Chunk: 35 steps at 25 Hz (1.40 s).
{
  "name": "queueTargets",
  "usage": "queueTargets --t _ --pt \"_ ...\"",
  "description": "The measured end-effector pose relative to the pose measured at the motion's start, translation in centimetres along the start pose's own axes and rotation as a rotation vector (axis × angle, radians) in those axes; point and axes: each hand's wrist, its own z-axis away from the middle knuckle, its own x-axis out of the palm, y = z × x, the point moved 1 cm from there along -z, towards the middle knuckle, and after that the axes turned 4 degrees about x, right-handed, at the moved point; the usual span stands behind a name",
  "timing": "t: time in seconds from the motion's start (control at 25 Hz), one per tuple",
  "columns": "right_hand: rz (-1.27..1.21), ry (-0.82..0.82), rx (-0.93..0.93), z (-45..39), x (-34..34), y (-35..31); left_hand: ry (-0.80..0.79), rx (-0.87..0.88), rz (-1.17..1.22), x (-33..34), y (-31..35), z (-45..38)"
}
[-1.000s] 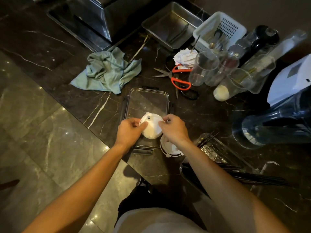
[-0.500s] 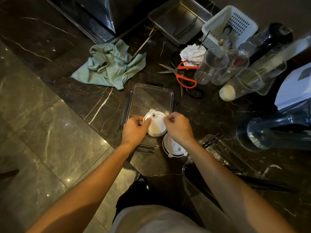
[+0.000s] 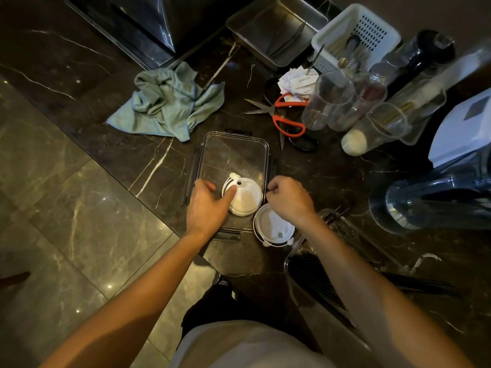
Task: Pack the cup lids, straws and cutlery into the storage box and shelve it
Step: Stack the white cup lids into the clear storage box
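A clear storage box stands open on the dark marble counter. A white cup lid lies inside it at the near end. My left hand is over the box's left side, with its thumb resting on that lid and its fingers spread beside it. My right hand hovers just right of the box, fingers curled, holding nothing. Below it a second white lid lies on the counter. Black straws lie in a clear tray at the lower right. Cutlery stands in a white basket at the back.
A green cloth lies left of the box. Orange-handled scissors and paper slips lie behind it. Clear cups, a blender jug and a steel pan crowd the right and back. The counter's edge runs diagonally on the left.
Both hands lowered the white lid into the box. My right hand then let go and moved right, off the lid; my left thumb stays on it.
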Motion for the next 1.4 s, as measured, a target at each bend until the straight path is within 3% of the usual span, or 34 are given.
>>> queueTargets --t 0.12,0.24,0.44,0.56,0.8,0.96,1.12,1.24,1.4 --pt "0.323 -0.172 0.025 0.5 -1.2 1.0 -0.090 0.047 0.019 0.5 0.1 1.5" --pt "0.395 -0.254 0.012 0.9 -0.8 1.5 -0.194 0.146 0.014 1.6 0.1 3.0" --pt "0.206 -0.306 -0.008 0.4 -1.7 2.2 -0.367 0.359 -0.021 2.0 -1.1 4.0" --pt "0.053 -0.332 0.006 0.0 -3.6 2.2 -0.349 0.482 -0.006 1.1 -0.7 4.0" --pt "-0.259 -0.437 0.087 -0.2 -5.9 2.4 -0.305 0.570 0.088 -0.8 0.7 3.2" --pt "-0.620 -0.482 0.068 -0.1 -6.1 2.4 -0.451 0.398 0.425 -1.3 2.0 3.0" --pt "-0.820 -0.582 0.021 0.2 -5.8 2.7 -0.478 0.137 0.747 -1.0 2.3 2.8" --pt "-0.805 -0.507 -0.042 0.0 -4.9 3.0 -0.465 0.005 0.846 -0.6 2.1 2.6" --pt "-0.726 -0.421 -0.054 0.1 -4.0 3.0 -0.485 -0.044 0.888 -0.4 2.2 2.3"
